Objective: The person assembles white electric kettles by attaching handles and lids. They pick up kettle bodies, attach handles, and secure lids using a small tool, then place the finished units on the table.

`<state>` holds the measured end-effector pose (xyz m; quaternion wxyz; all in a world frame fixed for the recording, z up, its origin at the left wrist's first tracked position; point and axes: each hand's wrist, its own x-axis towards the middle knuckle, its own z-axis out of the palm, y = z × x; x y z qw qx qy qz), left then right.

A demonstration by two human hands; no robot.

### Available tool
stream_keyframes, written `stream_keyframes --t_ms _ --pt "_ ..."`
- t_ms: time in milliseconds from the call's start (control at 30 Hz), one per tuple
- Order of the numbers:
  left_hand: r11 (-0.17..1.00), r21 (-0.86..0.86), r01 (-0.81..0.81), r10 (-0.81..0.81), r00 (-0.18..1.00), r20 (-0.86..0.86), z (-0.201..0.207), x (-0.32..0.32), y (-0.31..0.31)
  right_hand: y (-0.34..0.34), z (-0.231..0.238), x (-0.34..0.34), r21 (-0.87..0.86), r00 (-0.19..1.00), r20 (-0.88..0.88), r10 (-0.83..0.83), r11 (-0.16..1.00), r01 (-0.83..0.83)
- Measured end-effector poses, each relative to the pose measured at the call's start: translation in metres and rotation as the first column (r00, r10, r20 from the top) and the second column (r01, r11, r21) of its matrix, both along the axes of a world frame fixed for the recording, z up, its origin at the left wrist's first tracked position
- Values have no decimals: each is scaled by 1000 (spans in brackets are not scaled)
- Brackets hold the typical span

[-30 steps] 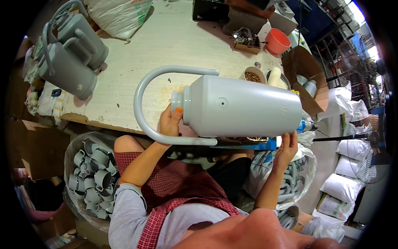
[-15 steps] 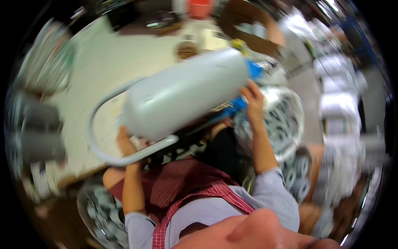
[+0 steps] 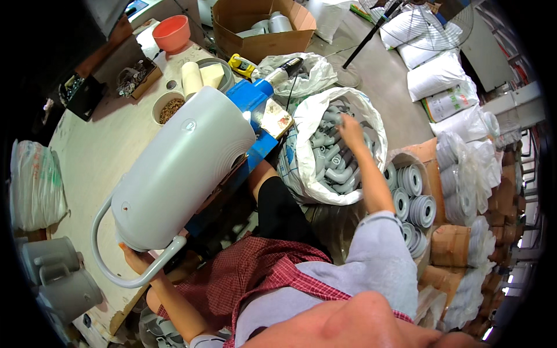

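A large grey plastic can (image 3: 180, 162) with a looped tubular handle (image 3: 98, 246) lies tilted across the front of the table. My left hand (image 3: 136, 259) grips its lower end next to the handle, with part of the fingers hidden beneath it. The can's ringed upper end is close to a blue machine (image 3: 264, 145). To the right stands an open white sack (image 3: 307, 168) full of grey plastic elbows (image 3: 339, 174). My right hand (image 3: 352, 133) reaches into the sack, its fingers closed on a grey elbow at the top of the pile.
On the table (image 3: 81, 156) are a bowl of small brown pieces (image 3: 168, 109), a red bowl (image 3: 172, 35) and a yellow-handled tool (image 3: 242, 65). Behind stands a cardboard box (image 3: 261, 43). Ringed grey parts (image 3: 412, 209) fill a container at right; more grey cans (image 3: 64, 284) stand at left.
My right hand has left the can's upper end and moved right into the sack. The can has tipped steeper and shifted left, still in my left hand. My view has turned rightward.
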<state>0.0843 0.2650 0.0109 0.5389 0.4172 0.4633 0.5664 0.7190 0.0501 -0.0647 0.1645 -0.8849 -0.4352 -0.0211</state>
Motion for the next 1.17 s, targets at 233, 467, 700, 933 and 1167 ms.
stream_keyframes --t_ms 233,467,700,933,1167 --pt "998 51 35 -35 999 8 -42 -28 9 40 192 -108 574 913 51 405 736 -359" --pt "959 -18 284 -270 891 -364 -36 -14 12 113 259 -199 496 631 312 710 444 -746" --pt "951 226 213 -108 908 -405 29 15 -2 204 297 -342 51 224 397 890 223 -974" --pt "910 344 232 -62 896 -440 31 13 -4 226 288 -377 -74 147 301 942 177 -981" --pt "924 185 336 -193 824 -533 29 9 1 230 291 -380 -103 127 274 953 160 -982"
